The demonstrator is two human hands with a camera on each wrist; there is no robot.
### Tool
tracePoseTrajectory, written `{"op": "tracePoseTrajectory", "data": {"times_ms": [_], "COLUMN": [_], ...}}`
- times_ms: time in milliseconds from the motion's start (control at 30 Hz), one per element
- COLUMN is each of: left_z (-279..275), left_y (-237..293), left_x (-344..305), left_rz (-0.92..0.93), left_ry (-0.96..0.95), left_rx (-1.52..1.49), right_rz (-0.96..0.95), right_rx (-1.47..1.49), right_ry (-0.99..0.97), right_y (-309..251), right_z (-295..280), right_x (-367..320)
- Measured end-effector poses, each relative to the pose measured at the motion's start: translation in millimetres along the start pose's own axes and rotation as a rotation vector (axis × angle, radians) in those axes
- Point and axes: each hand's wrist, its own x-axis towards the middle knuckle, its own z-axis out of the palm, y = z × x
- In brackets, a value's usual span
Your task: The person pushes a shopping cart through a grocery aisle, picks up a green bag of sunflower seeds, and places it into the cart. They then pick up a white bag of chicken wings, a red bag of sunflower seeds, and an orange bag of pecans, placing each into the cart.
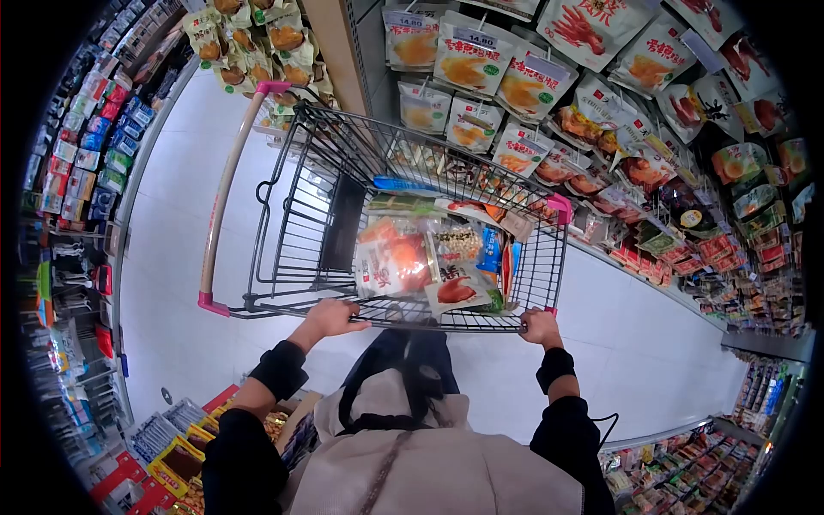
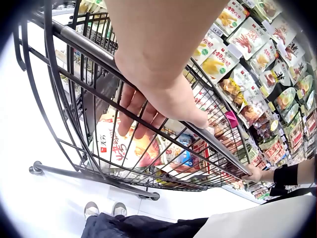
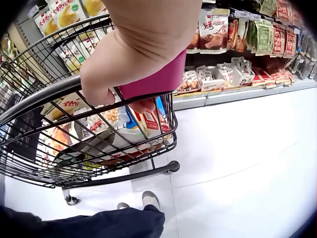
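Observation:
A black wire shopping cart [image 1: 283, 296] stands side-on before me, with pink corner pieces. My left hand [image 1: 330, 318] holds its near top rail; in the left wrist view the fingers [image 2: 130, 110] hang over inside the basket and the thumb lies along the rail. At the near front corner, my right hand [image 1: 539, 326] grips the rail by the pink corner piece [image 3: 161, 77]. Inside the basket lie several food packs: a large white pack with orange contents [image 1: 399, 262], a smaller pack with a reddish-brown picture [image 1: 455, 290], and a blue pack [image 1: 490, 249].
Hanging food pouches [image 1: 472, 56] fill the shelf beyond the cart. A wooden post [image 1: 339, 51] stands by more bagged snacks [image 1: 287, 34]. Packed shelves [image 1: 112, 129] line the left, with boxes of goods [image 1: 176, 463] behind at lower left. White floor [image 1: 644, 360] runs between.

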Motion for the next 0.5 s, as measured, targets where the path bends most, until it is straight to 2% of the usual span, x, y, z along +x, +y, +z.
{"op": "tracePoseTrajectory", "data": {"times_ms": [133,233,500], "left_z": [0,-4,-18], "left_y": [-7,-6,2], "left_x": [2,9,15], "left_rz": [0.038,0.029,-0.001], "left_ry": [0.073,0.032,0.073], "left_rx": [-0.019,0.000,-0.017], "right_rz": [-0.044,-0.040,-0.088], "right_rx": [-0.011,-0.008,0.015], "right_ry": [0.076,0.075,0.096], "right_y": [0,6,21], "right_z": [0,-3,-12], "right_x": [5,11,22]}}
